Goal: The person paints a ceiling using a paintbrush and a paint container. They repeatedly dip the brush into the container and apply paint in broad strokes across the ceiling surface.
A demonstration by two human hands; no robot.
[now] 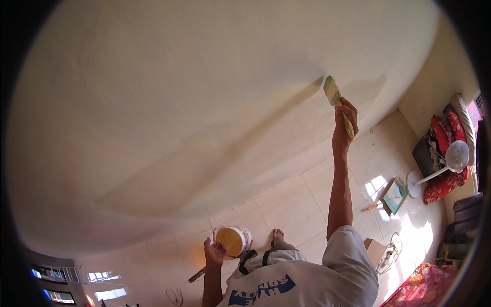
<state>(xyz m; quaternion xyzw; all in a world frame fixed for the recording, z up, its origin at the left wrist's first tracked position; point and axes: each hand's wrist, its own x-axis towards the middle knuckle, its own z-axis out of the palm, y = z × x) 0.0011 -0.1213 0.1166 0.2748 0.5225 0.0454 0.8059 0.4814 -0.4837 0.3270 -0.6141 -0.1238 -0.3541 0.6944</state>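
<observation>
My right hand (346,115) grips a yellow-handled paintbrush (332,91) with pale, green-flecked bristles, raised at the white wall (204,92); its long shadow falls across the wall. Low at the centre, my left hand (216,250) has its fingers curled at the side of a white bucket (246,240) of yellowish liquid, apparently holding its handle. A dark stick-like piece (196,275) shows beside my left wrist; I cannot tell whether it lies on the floor.
The tiled floor (286,204) runs below the wall. On the right are a white pedestal fan (455,156), red patterned cushions (442,187), a flat tray (394,197) with an orange-handled tool, a box (373,250), coiled cable (387,256) and red floral fabric (419,286).
</observation>
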